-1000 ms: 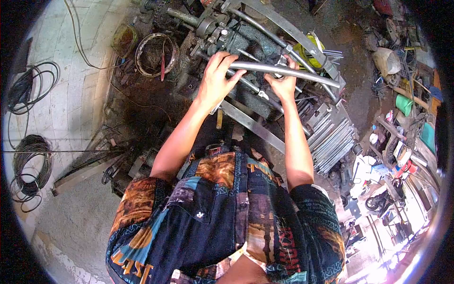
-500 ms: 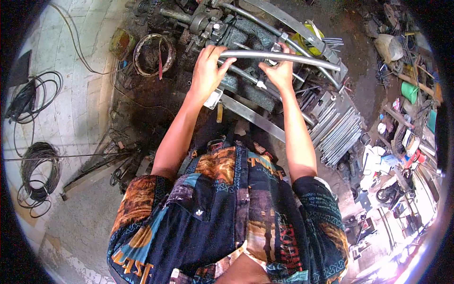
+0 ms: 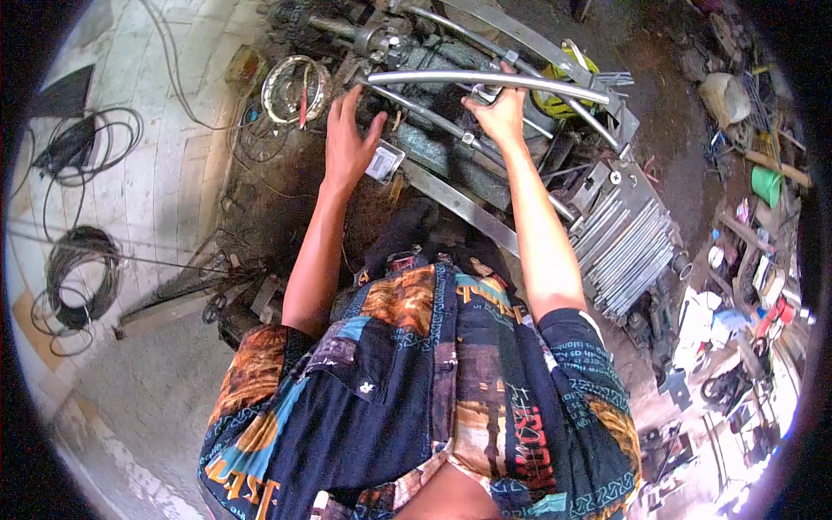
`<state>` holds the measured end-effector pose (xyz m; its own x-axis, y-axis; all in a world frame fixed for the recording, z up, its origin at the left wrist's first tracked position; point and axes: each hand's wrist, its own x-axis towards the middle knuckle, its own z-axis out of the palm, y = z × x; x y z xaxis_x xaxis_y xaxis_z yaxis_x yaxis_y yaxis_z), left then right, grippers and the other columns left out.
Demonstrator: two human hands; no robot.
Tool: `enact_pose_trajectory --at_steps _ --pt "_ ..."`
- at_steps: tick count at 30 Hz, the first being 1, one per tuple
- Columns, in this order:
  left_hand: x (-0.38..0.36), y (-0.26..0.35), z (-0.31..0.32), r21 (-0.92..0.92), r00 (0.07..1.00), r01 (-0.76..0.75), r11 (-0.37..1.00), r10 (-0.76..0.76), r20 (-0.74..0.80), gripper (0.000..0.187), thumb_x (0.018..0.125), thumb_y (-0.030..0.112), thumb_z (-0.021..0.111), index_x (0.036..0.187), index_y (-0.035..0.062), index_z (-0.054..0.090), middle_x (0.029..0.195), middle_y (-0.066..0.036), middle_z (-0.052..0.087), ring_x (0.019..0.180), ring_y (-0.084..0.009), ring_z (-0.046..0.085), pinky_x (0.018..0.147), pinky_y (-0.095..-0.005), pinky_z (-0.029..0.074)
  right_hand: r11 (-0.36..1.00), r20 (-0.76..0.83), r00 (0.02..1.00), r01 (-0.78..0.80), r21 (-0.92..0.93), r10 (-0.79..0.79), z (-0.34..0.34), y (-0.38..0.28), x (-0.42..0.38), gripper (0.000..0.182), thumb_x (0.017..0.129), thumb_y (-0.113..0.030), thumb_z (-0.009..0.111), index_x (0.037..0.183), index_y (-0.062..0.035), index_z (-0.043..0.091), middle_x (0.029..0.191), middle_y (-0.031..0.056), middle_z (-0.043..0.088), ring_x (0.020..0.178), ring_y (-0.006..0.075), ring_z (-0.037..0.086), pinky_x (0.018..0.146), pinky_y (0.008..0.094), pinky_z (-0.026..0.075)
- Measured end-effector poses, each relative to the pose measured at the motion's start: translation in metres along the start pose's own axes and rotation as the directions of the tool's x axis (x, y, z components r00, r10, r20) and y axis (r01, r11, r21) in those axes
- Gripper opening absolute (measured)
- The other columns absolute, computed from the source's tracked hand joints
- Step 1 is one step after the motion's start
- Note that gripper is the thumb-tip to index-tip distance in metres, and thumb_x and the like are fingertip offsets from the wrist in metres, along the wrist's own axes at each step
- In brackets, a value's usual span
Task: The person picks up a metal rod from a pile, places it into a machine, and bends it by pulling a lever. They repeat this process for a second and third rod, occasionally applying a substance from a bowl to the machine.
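Observation:
A shiny, slightly curved metal tube lies crosswise over a metal machine with long rods. My right hand is around the tube near its middle, with the thumb on the near side and a fingertip showing beyond it. A small metal fitting sits by that thumb, partly hidden. My left hand is open, its fingers apart, just below the tube's left end and not closed on it. Under the tube runs a thinner threaded-looking rod with a nut on it.
A flat metal bar crosses in front of the machine, near a small clear-and-white box. Several cut rods are stacked at the right. A yellow-green container stands behind; a round rim and coiled cable lie left.
My left hand has let go of the tube's left end and dropped back toward me, fingers spreading. The tube has shifted left and slightly away, with my right hand still at it.

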<state>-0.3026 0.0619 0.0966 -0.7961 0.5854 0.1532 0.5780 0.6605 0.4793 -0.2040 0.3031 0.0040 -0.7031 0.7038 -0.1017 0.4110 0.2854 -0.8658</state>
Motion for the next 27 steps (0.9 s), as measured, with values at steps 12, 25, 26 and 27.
enact_pose_trajectory --at_steps 12,25,26,27 --pt "-0.143 -0.02 -0.062 0.037 0.903 0.405 0.913 -0.394 -0.168 0.06 0.089 0.03 0.07 0.136 -0.0004 0.049 0.127 -0.025 0.055 0.119 -0.0403 0.054 0.102 -0.0449 0.044 0.91 -0.151 0.985 0.141 0.391 -0.088 0.045 -0.008 -0.077 0.042 0.075 -0.001 0.072 0.114 0.0007 0.055 0.097 0.0124 0.055 0.089 0.0225 0.056 0.082 0.0383 0.049" --pt "-0.094 -0.115 -0.071 -0.171 0.914 0.375 0.911 -0.394 -0.096 0.053 0.088 0.02 0.07 0.132 -0.0019 0.051 0.119 -0.024 0.059 0.111 -0.0381 0.059 0.095 -0.0447 0.048 0.987 0.375 0.915 0.162 -0.013 -0.146 0.217 -0.143 -0.063 0.036 0.083 -0.025 0.068 0.105 0.0025 0.065 0.102 0.0297 0.067 0.101 0.0424 0.066 0.09 0.0474 0.052" --pt "-0.092 -0.121 -0.071 -0.124 0.925 0.356 0.926 -0.368 -0.096 0.054 0.088 0.02 0.071 0.134 -0.0004 0.051 0.12 -0.022 0.06 0.11 -0.0343 0.061 0.091 -0.0419 0.05 0.989 0.392 0.916 0.129 -0.07 -0.091 0.225 -0.146 -0.061 0.038 0.083 -0.025 0.068 0.107 0.0041 0.063 0.108 0.0308 0.064 0.102 0.0442 0.065 0.09 0.0483 0.052" --pt "-0.09 -0.126 -0.07 -0.078 0.939 0.326 0.942 -0.333 -0.092 0.055 0.088 0.021 0.072 0.136 0.001 0.051 0.121 -0.019 0.061 0.108 -0.0305 0.062 0.086 -0.0391 0.053 0.988 0.396 0.918 0.09 -0.128 -0.032 0.227 -0.153 -0.059 0.041 0.083 -0.025 0.069 0.109 0.0057 0.062 0.114 0.0319 0.061 0.103 0.0459 0.064 0.091 0.0492 0.052"
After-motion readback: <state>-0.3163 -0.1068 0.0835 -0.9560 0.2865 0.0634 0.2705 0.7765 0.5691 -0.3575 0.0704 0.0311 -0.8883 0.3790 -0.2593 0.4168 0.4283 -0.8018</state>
